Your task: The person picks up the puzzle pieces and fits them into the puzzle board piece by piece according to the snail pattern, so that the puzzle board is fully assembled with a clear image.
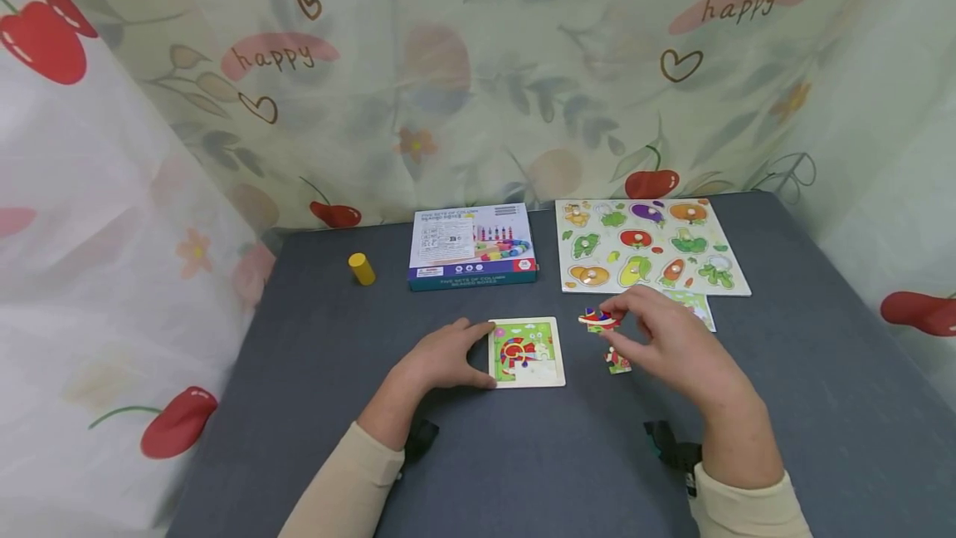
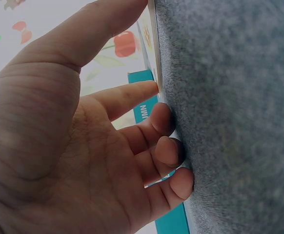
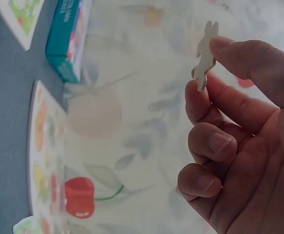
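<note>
A small square puzzle board (image 1: 526,323) lies in the middle of the table, with part of a colourful picture in it and a bare pale patch at its lower right. My left hand (image 1: 441,358) touches its left side, the thumb near the lower corner and the straight index finger near the upper one. To the board's right, my right hand (image 1: 665,343) pinches a colourful puzzle piece (image 1: 595,320) between thumb and fingers, above the table. In the right wrist view the piece's pale back (image 3: 206,56) shows. Another puzzle piece (image 1: 618,361) lies beneath that hand.
Behind stands a flat blue box (image 1: 472,281). A large vegetable peg board (image 1: 657,272) lies at the back right, with a green picture card (image 1: 699,311) at its front edge. A yellow cylinder (image 1: 362,269) sits at the back left. Patterned cloth (image 1: 478,106) hangs behind the table.
</note>
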Demonstrator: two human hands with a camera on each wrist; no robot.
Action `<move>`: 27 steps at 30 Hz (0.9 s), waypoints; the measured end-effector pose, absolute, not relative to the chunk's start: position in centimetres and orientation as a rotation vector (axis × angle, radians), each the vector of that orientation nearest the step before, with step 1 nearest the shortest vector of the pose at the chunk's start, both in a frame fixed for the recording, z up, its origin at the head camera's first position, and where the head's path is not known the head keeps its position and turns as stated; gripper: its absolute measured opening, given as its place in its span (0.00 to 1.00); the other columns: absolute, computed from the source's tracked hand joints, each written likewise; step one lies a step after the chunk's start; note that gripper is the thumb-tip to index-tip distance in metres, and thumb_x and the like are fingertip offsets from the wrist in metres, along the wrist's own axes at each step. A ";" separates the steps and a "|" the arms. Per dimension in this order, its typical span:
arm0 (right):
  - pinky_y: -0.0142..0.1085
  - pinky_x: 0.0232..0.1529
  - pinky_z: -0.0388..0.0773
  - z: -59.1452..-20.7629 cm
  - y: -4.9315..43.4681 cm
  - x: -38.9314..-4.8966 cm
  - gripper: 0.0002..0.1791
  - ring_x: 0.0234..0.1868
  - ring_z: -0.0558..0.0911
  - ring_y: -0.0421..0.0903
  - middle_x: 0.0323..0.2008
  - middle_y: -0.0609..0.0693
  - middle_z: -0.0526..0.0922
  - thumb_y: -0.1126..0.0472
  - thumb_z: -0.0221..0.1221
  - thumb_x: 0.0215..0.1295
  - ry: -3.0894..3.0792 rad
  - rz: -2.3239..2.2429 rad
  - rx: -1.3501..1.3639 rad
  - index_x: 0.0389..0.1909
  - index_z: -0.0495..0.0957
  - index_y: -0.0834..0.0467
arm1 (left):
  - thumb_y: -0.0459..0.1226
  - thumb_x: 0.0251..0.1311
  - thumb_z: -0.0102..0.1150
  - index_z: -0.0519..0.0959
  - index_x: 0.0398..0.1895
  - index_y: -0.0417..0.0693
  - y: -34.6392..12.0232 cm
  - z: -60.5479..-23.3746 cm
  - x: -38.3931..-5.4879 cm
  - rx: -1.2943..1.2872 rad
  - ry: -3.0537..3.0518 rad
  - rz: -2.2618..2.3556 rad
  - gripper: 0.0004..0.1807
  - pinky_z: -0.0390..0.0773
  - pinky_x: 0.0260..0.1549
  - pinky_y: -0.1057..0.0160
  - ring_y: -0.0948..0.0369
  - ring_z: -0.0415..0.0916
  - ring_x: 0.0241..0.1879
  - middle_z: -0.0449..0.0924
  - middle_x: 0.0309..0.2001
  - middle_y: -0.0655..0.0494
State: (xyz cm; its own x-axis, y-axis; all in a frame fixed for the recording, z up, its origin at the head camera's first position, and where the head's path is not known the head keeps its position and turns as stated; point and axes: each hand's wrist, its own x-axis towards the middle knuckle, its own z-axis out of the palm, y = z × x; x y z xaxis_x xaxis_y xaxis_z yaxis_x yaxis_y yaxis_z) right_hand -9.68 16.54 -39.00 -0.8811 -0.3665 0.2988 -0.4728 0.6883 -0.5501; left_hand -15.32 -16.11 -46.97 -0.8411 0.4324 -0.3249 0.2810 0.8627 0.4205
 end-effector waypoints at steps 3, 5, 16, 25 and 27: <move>0.33 0.28 0.72 -38.5 15.9 -9.6 0.15 0.29 0.70 0.39 0.39 0.43 0.80 0.63 0.74 0.60 -2.702 0.976 0.723 0.47 0.84 0.53 | 0.61 0.50 0.76 0.65 0.78 0.59 -16.1 -47.0 -15.3 0.520 2.620 0.503 0.52 0.73 0.58 0.45 0.52 0.70 0.55 0.72 0.63 0.48; 0.33 0.29 0.72 -38.2 15.3 -9.5 0.15 0.30 0.71 0.39 0.40 0.42 0.80 0.63 0.74 0.60 -2.696 0.988 0.743 0.48 0.84 0.54 | 0.61 0.50 0.76 0.65 0.78 0.59 -16.1 -46.9 -15.3 0.518 2.617 0.507 0.52 0.73 0.58 0.44 0.51 0.70 0.55 0.72 0.63 0.47; 0.37 0.39 0.79 -39.0 11.7 -9.5 0.18 0.40 0.77 0.40 0.42 0.43 0.81 0.58 0.75 0.60 -2.754 0.870 0.841 0.49 0.85 0.56 | 0.60 0.50 0.76 0.65 0.78 0.58 -16.0 -46.7 -15.2 0.517 2.613 0.517 0.52 0.73 0.58 0.44 0.51 0.70 0.55 0.72 0.63 0.47; 0.38 0.39 0.78 -40.8 10.0 -9.8 0.16 0.36 0.76 0.37 0.38 0.40 0.78 0.55 0.75 0.60 -2.832 0.880 0.880 0.47 0.85 0.54 | 0.61 0.50 0.75 0.65 0.78 0.59 -16.0 -46.7 -15.2 0.513 2.623 0.500 0.52 0.73 0.58 0.44 0.51 0.71 0.56 0.72 0.64 0.48; 0.39 0.41 0.78 -41.2 9.8 -9.9 0.16 0.37 0.77 0.38 0.38 0.40 0.78 0.54 0.74 0.61 -2.871 0.873 0.866 0.47 0.85 0.54 | 0.61 0.50 0.75 0.65 0.78 0.59 -16.1 -46.7 -15.2 0.515 2.624 0.497 0.52 0.73 0.59 0.44 0.51 0.71 0.57 0.71 0.65 0.47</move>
